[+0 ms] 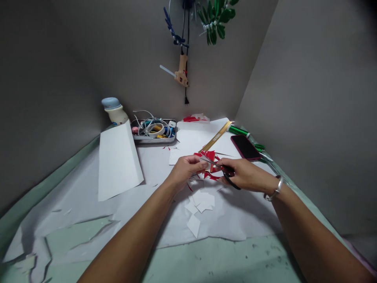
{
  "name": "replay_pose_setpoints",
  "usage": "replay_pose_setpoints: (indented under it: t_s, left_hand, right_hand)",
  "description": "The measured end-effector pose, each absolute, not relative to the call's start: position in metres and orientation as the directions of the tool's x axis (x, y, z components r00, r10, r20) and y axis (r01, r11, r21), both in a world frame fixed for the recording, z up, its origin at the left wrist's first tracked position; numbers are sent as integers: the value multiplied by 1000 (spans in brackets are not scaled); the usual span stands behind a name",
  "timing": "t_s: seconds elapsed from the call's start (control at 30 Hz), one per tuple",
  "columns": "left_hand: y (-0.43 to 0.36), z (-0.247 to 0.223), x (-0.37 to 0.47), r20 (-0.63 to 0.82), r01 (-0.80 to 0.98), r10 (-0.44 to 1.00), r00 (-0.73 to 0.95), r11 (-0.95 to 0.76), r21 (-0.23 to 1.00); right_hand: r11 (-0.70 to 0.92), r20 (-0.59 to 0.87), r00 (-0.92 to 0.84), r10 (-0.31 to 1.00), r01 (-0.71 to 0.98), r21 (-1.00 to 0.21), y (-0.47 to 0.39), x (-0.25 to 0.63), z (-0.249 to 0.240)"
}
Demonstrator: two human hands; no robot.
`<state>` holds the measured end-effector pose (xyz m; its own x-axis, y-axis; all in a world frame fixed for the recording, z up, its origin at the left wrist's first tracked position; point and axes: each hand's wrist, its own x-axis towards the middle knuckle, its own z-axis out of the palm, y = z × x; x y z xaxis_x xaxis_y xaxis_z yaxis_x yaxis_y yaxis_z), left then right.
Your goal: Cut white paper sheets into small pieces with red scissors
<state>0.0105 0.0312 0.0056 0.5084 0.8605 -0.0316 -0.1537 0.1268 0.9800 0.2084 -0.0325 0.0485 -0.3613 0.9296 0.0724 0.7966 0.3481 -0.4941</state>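
My left hand is closed, its thumb and fingers pinching a small piece of paper that looks white; the fingers partly cover it. In my right hand is a pair of scissors with black handles, the blades pointing left across the held piece. Red paper scraps lie around and beneath the blades. Just below the hands, several white paper pieces rest in a loose pile, and one diamond-shaped piece lies nearer to me.
A folded white sheet stands left, by a blue-lidded bottle and a metal tray of tapes and cords. Behind the hands are a gold ribbon and, rightward, a phone. A glue gun hangs on the wall.
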Motion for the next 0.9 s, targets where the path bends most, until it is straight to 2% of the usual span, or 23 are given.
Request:
replay_pose_setpoints:
  t_s: [0.27, 0.9]
  left_hand:
    - [33, 1, 9, -3, -129, 819, 574, 94, 987]
    - [30, 8, 8, 0, -135, 838, 545, 88, 987]
  right_hand:
    - [308, 34, -339, 940, 800, -514, -33, 208, 47]
    - [342, 76, -372, 925, 729, -593, -28, 212, 40]
